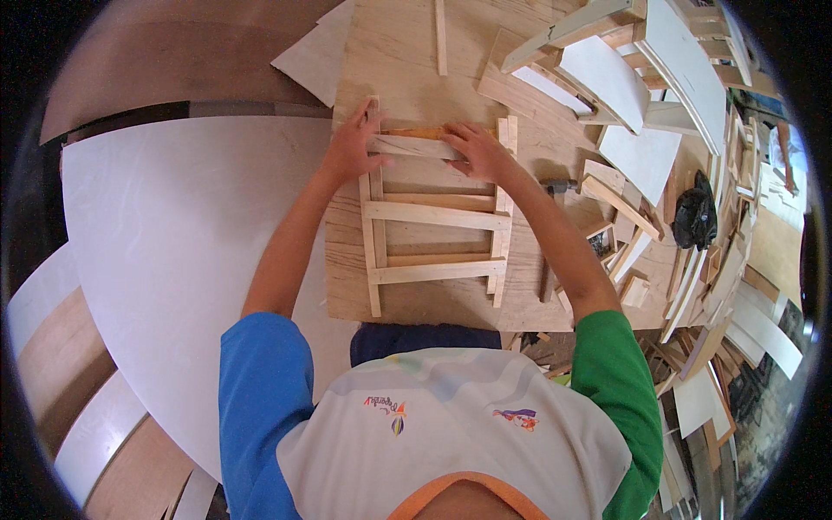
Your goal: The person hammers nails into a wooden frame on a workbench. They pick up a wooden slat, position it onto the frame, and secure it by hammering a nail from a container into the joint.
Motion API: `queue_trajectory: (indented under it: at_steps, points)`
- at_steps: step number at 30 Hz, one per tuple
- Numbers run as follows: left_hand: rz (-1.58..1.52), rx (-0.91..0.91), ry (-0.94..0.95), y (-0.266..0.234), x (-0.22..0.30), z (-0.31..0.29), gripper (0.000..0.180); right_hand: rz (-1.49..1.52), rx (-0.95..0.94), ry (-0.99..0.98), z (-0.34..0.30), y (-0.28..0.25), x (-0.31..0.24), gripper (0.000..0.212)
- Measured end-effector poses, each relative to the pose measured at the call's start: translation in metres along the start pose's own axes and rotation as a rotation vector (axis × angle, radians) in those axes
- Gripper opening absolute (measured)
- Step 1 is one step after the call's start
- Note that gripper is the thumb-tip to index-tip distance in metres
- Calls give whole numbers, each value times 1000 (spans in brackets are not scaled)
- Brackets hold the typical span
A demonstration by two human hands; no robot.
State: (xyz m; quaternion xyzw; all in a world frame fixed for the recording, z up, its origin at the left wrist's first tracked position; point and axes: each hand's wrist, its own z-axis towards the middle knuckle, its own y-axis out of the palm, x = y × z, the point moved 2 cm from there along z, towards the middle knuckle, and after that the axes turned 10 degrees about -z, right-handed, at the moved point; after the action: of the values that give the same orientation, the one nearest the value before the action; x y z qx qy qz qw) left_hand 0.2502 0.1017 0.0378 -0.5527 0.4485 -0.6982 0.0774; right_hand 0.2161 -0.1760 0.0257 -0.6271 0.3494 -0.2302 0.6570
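A small ladder-like wooden frame (375, 247) lies on the plywood work surface (347, 290) in front of me, with two side rails and several cross slats. At its far end, my left hand (354, 146) grips the left end of the topmost wooden slat (412, 146), thumb on the near side and fingers over the left rail. My right hand (478, 152) holds the same slat toward its right end, fingers on top and thumb below. Two nearer slats, the middle slat (438, 215) and the lowest slat (438, 270), span the rails untouched.
A large white board (191, 225) fills the left side. At the far right stands a wood-and-white-panel structure (607, 78). Wood offcuts (620, 208), a dark tool (559, 185) and a black plastic bag (696, 212) lie to the right. A loose thin strip (440, 39) lies beyond the frame.
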Motion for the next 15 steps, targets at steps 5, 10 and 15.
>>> queue_trajectory:
  at_steps: [5, 10, 15]
  points:
    - [-292, 170, -59, 0, -15, 10, 64, 50, -10, 14, 0, 2, 1, 60]
    - [-388, 183, -77, -1, -24, 17, 54, 60, 2, 26, -1, 1, 2, 60]
    - [-414, 219, -39, -1, -35, 17, 49, 137, -12, 37, 0, -3, 0, 54]
